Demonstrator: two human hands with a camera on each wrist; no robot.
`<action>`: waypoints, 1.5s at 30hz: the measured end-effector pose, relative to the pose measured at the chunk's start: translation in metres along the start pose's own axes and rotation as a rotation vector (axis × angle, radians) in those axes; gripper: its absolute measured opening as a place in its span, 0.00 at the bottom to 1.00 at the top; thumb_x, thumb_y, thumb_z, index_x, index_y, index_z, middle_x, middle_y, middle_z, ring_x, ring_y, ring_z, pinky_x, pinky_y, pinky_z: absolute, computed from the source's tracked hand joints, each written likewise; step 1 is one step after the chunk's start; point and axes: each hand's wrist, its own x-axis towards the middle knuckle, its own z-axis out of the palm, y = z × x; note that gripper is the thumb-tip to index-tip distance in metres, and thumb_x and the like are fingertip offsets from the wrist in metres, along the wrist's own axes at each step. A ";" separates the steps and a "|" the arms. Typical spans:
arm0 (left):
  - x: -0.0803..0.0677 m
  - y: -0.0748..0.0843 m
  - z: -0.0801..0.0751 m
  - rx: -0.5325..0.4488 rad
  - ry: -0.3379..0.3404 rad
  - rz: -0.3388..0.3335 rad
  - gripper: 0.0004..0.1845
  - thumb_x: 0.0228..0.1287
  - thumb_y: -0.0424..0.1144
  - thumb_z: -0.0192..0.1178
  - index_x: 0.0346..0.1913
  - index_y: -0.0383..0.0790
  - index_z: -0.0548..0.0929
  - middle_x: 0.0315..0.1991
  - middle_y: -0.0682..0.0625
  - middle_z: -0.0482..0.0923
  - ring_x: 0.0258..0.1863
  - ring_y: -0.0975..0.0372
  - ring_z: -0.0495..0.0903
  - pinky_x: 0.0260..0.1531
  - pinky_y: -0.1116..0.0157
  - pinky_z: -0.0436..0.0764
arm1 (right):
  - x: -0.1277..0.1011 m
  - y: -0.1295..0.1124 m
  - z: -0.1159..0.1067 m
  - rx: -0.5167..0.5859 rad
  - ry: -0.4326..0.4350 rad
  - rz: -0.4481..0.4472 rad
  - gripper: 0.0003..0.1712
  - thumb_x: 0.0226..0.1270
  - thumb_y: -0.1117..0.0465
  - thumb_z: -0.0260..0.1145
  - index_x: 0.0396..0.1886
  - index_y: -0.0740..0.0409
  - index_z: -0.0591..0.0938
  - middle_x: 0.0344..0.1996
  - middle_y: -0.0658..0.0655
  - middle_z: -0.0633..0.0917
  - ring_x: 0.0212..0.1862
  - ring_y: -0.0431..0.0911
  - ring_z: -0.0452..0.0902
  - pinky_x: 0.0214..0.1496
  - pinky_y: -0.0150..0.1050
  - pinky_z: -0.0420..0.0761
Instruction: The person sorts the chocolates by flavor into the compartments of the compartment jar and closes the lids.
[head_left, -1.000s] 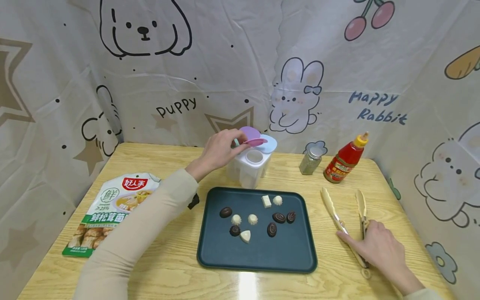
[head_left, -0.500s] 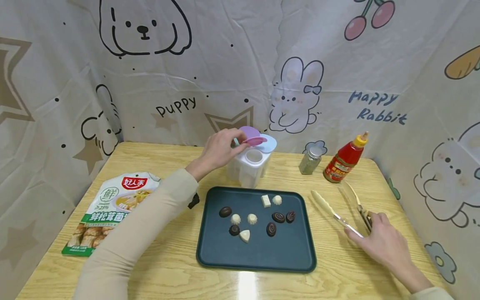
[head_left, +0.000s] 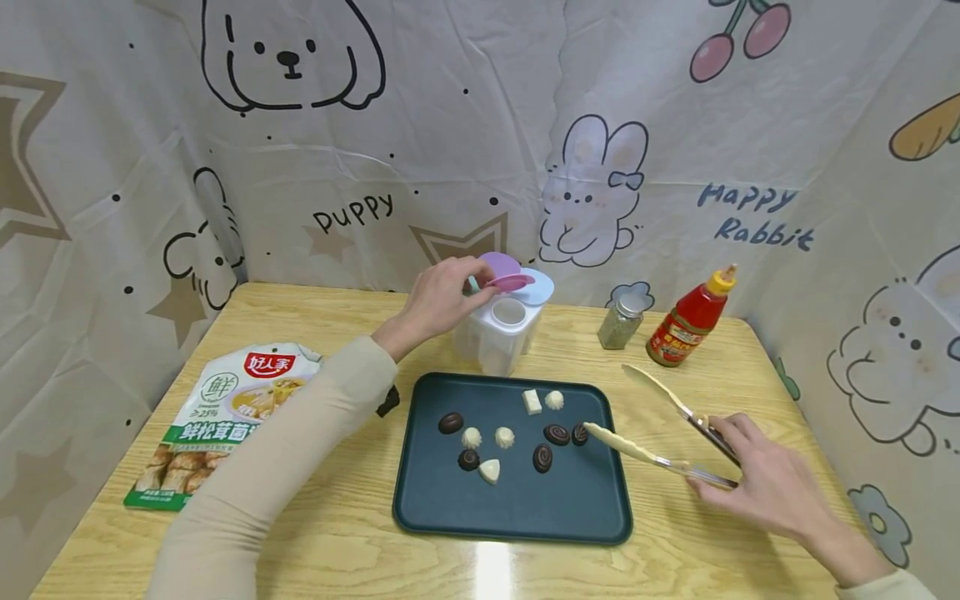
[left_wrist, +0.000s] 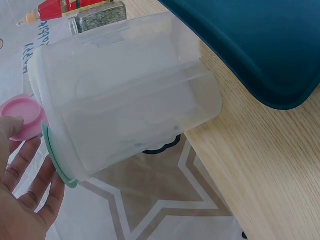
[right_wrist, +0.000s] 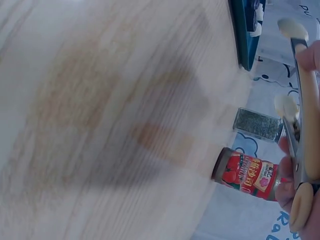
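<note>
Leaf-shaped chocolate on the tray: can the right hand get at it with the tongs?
Probably yes: the right hand holds the tongs spread, one tip overlapping the leaf-shaped chocolate in the head view. Nothing else covers it, though a swirled chocolate beside it may crowd the grip.

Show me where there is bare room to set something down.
Bare: the strip of tray nearer than the chocolates; the table between the left sleeve and the tray's near left corner; behind the bag. Crowded: the right side, by tongs, right hand, jar, bottle.
</note>
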 end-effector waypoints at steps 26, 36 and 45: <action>0.001 0.000 0.001 -0.004 0.003 -0.011 0.09 0.73 0.46 0.68 0.50 0.47 0.87 0.44 0.49 0.88 0.43 0.56 0.84 0.43 0.59 0.82 | -0.001 -0.005 0.019 0.047 0.043 -0.216 0.28 0.43 0.50 0.85 0.48 0.51 0.90 0.39 0.41 0.83 0.27 0.26 0.62 0.23 0.26 0.60; 0.001 0.000 0.001 -0.008 0.006 -0.007 0.09 0.73 0.46 0.68 0.49 0.46 0.87 0.44 0.49 0.88 0.44 0.55 0.84 0.44 0.58 0.82 | 0.003 -0.004 0.018 0.071 0.090 -0.266 0.27 0.41 0.54 0.85 0.47 0.51 0.91 0.38 0.41 0.83 0.27 0.25 0.63 0.23 0.25 0.62; 0.000 0.000 0.001 -0.014 0.011 0.000 0.09 0.73 0.45 0.68 0.49 0.46 0.87 0.44 0.49 0.88 0.43 0.56 0.85 0.44 0.58 0.83 | 0.034 -0.007 -0.002 0.100 0.215 -0.382 0.22 0.52 0.48 0.80 0.44 0.54 0.90 0.37 0.45 0.85 0.25 0.30 0.71 0.22 0.24 0.67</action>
